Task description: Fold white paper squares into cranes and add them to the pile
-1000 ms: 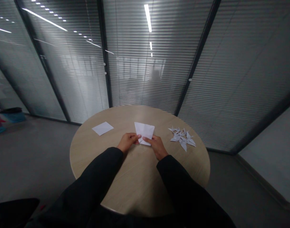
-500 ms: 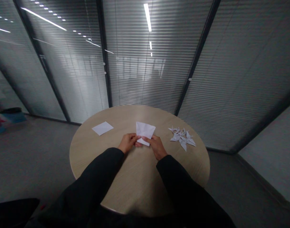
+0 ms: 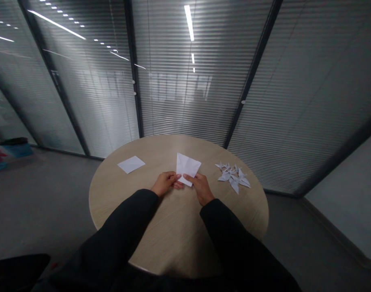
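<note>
White creased paper (image 3: 188, 164) partly hides the right hand (image 3: 201, 188) holding it.

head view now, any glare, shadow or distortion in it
Head view: dim room, with bright light streaks on the glass partition; head view: a soft shadow darkens the near part of the round table; head view: the dark posts lean outward towards the top; head view: the held paper shows pale, its creases only faint.

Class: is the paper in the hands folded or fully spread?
Folded, at least partly: the paper tapers toward the left hand and right hand, and faint creases cross it.
</note>
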{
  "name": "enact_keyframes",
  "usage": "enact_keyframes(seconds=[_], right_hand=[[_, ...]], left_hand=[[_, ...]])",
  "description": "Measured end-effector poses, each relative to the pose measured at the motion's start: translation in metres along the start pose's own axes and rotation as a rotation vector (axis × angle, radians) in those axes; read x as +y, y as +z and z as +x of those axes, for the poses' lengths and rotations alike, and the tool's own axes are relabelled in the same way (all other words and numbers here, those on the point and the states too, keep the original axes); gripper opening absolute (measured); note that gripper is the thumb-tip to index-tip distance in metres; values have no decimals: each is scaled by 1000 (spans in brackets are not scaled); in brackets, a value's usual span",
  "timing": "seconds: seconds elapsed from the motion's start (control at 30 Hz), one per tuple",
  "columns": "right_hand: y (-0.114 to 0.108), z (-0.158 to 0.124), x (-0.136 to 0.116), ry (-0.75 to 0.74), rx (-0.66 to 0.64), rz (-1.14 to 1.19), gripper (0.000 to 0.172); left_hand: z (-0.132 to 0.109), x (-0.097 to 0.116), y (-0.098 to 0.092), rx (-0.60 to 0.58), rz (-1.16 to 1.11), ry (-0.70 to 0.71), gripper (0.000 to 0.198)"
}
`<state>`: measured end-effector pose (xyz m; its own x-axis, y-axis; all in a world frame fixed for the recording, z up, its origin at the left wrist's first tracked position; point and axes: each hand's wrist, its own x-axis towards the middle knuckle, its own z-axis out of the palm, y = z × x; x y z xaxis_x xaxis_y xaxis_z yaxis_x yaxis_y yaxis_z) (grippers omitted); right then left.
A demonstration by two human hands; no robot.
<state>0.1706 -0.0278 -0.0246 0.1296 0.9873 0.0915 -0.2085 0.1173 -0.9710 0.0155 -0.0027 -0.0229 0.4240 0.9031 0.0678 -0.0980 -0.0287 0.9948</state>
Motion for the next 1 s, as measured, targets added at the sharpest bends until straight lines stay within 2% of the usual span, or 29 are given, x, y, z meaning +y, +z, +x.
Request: enact_keyframes(seconds=[0.23,0.47,0.6,0.73,0.87,1.0], right_hand=[[1,-1,-1,3,4,-28,38],[0,-2,-3,2,-21,-44,38],[-1,-2,-3,1,-25,-62,38],[-1,-2,-2,10,-26,-46,39],[0,-1,-1,36,-47,-45,35],[1,-3,0,47,-96,-77,35]], left_hand=[[-1,0,1,14,29,-9,42],[-5,4,-1,25,220,115,48],[-6,5,-2,30,293,134,51],[-6,5,-2,27,249,88,49],[-5,6,-4,155,263,221,42],[1,6,-5,207,45,246,47]])
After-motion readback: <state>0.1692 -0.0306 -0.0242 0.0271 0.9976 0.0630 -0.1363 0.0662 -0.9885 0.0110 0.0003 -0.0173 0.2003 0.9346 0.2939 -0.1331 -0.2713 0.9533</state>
